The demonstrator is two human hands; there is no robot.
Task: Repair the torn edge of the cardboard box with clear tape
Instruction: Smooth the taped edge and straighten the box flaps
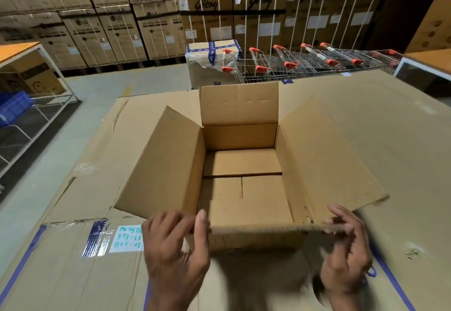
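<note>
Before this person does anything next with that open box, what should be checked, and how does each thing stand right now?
1. Open cardboard box, flaps out: ok.
2. Grip of left hand on near flap: ok.
3. Grip of right hand on that flap's right corner: ok.
4. Sight of the ragged tear: ok.
5. A clear tape roll at hand: not ok, none in view.

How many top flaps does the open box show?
4: far flap upright, left flap and right flap splayed outward, near flap held between left hand and right hand.
</note>
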